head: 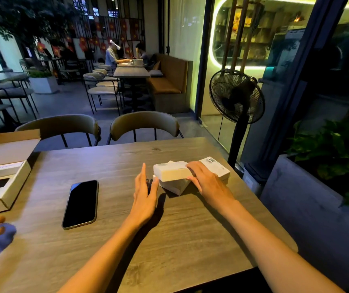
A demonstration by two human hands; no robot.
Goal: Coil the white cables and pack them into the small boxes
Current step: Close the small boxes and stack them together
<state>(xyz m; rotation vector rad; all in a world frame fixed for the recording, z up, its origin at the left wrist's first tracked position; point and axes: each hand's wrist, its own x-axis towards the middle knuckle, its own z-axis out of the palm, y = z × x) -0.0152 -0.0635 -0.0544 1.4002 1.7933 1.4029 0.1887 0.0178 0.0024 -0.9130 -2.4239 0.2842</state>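
While both forearms reach out over the wooden table [110, 246], the right hand [209, 181] lies palm-down across the upper small white box [170, 171], fingers curled over its top and near side. That box sits stacked askew on a second white box [176, 186]. Just left of the stack, the left hand [145, 194] stands on edge, fingers straight, holding nothing. Farther left lies a dark phone [81, 204].

The tabletop [110, 246] is matt, grey-brown wood grain. The small boxes [172, 173] look like smooth white card, faintly satin. The phone [81, 204] has glossy black glass and a shiny metal rim. The big carton [10, 188] is plain matt cardboard.
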